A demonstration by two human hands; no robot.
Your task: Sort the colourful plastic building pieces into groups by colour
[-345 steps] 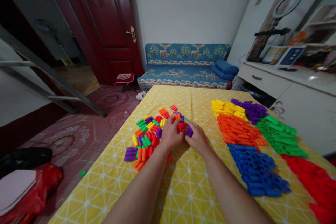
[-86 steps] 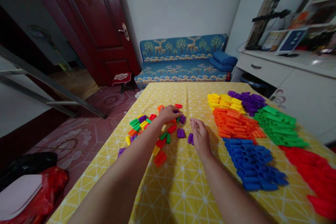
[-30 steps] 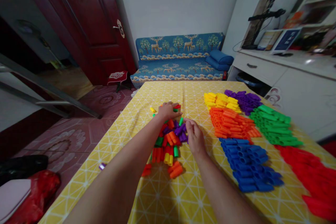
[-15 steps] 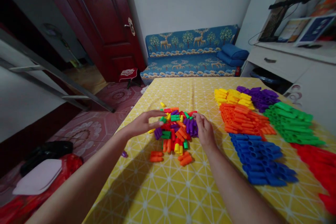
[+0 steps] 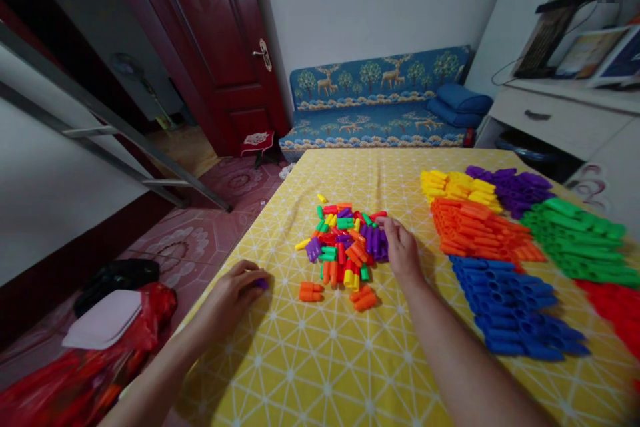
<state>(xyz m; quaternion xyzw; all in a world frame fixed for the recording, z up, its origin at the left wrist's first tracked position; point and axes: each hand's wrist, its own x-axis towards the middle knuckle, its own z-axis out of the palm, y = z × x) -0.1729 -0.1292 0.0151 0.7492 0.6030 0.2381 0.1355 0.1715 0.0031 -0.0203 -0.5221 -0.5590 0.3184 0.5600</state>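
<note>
A mixed heap of small coloured plastic tubes (image 5: 345, 247) lies in the middle of a table with a yellow patterned cloth (image 5: 325, 360). My right hand (image 5: 403, 250) rests against the heap's right side, fingers curled on the purple pieces there. My left hand (image 5: 235, 290) is at the table's left edge, fingers closed around a single purple tube (image 5: 261, 283). Two orange tubes (image 5: 310, 291) lie loose just in front of the heap.
Sorted piles lie on the right: yellow (image 5: 457, 185), purple (image 5: 515, 185), orange (image 5: 483, 227), green (image 5: 575, 233), blue (image 5: 510, 303), red (image 5: 615, 297). A blue sofa (image 5: 380, 107) and dark red door (image 5: 215, 47) stand behind. A red bag (image 5: 75, 373) sits on the floor.
My left hand left the heap and went down to the table's left edge, closing on the stray purple tube. My right hand stayed at the heap's right side. The camera panned left.
</note>
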